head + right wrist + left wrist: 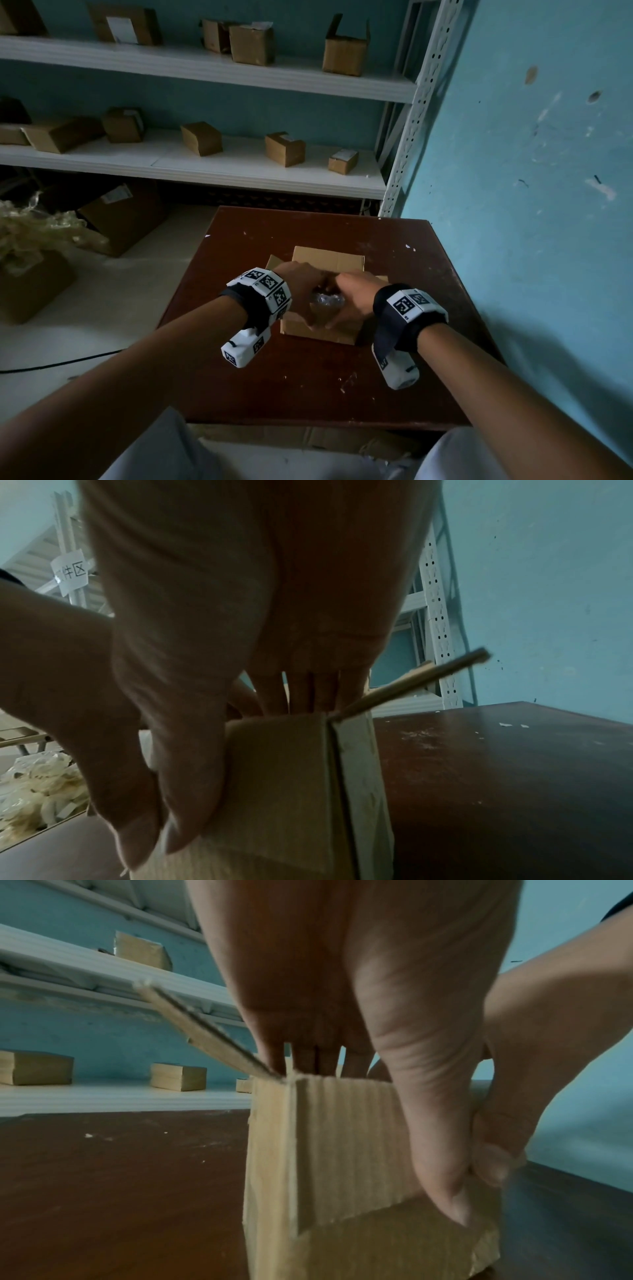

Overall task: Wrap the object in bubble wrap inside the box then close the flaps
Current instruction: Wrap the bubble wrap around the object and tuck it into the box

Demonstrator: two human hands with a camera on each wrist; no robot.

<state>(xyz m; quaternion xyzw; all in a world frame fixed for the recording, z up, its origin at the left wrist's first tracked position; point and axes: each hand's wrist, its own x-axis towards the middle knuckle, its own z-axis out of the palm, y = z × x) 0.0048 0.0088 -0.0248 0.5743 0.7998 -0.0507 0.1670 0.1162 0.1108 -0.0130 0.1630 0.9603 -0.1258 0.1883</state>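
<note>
Both forearms filled the bottom of the head view, reaching forward over the dark brown counter [394, 370], the biggest thing in play and the surface carrying the whole job. On it sat the cardboard box [322, 329], near the middle, its top open. One flap [329, 260] at the far side stood up and back, out of the way, and the wrist views showed side flaps angled outward too, which I'd judge left room for the hands to work inside.

And inside they were! The left hand [301, 287] and the right hand [356, 298] met over the opening, thumbs running down the near wall of the box on the outside, seemingly steadying it, while the fingers [304, 1061] dipped past the rim. A patch of clear bubble wrap [327, 300] glinted between the two hands, down in the box. The object itself was hidden beneath wrap and hands, so its place could only be judged as inside the box.

How the fingers lay within could not be told from any view: they vanished behind cardboard, so whether they pinched the wrap or merely pressed it stayed unknown.

By my reckoning the wrapping step was in hand, with the flaps not yet folded shut. Behind the counter, white shelves [205, 164] held a scatter of small cartons.
</note>
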